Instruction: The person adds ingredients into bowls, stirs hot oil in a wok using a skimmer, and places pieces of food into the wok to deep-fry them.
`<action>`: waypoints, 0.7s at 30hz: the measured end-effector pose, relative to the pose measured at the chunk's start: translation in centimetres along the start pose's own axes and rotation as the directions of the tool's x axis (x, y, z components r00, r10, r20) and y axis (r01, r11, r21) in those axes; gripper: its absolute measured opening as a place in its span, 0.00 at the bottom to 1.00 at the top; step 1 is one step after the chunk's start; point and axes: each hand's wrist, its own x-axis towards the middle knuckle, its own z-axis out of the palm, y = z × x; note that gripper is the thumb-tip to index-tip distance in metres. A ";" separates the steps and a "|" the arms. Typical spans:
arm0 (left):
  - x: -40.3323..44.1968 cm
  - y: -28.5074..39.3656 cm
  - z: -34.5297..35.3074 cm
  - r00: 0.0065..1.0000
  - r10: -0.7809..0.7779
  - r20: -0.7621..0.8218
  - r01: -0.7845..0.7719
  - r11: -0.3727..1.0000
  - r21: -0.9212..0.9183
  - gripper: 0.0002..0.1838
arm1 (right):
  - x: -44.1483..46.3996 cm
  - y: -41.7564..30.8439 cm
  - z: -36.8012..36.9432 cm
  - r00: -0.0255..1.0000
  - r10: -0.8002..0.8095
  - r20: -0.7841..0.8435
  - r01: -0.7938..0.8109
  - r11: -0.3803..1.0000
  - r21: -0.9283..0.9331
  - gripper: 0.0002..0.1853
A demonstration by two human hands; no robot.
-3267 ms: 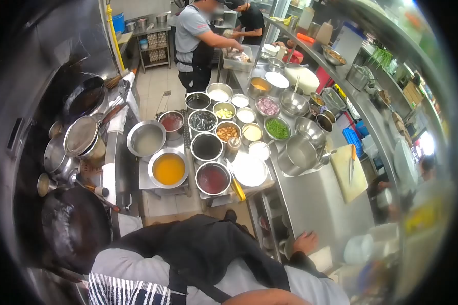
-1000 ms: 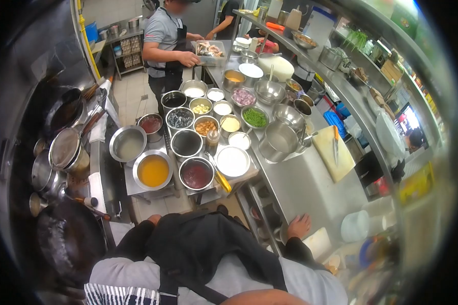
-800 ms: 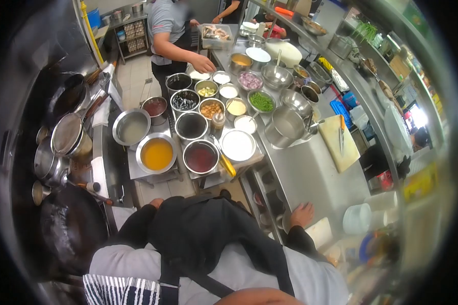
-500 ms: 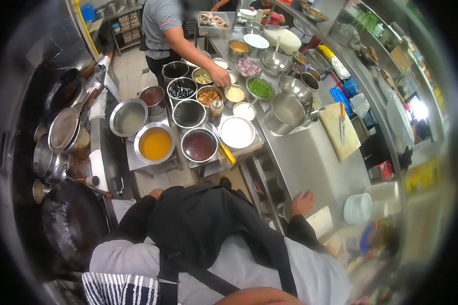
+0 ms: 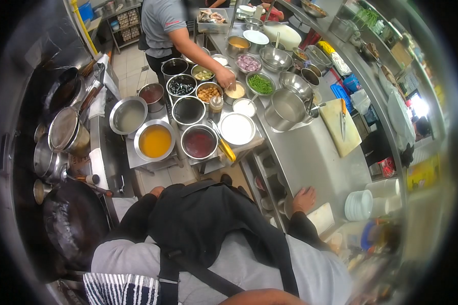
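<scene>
right hand on smooth steel counter, near stacked round plates.

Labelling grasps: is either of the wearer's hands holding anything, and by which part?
Right hand: nothing held; it rests on the steel counter. Left hand: mostly hidden beside the apron, so it cannot be told.

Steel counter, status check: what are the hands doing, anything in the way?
Right hand resting on steel counter, nothing visibly held. Left hand by black apron, mostly hidden. Knife on cutting board farther ahead. Co-worker's hand well away.
</scene>
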 end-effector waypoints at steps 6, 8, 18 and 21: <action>-0.6 0.5 -0.1 0.999 0.047 -0.026 -0.046 0.999 0.018 0.22 | -0.1 0.1 -0.1 1.000 -0.011 -0.003 0.011 1.000 0.001 0.27; -0.8 1.0 -0.2 1.000 0.018 -0.019 -0.017 0.999 0.035 0.23 | -0.2 -0.1 -0.3 1.000 -0.002 0.006 0.002 1.000 0.012 0.27; -0.9 1.1 0.0 0.999 -0.038 -0.036 0.037 0.999 -0.030 0.26 | -0.3 -0.6 -1.3 0.999 0.014 0.049 -0.014 1.000 0.002 0.28; -1.1 1.1 0.0 0.999 -0.033 -0.037 0.029 0.995 -0.097 0.24 | -0.2 -0.3 -0.8 0.999 -0.001 0.044 0.000 1.000 0.006 0.28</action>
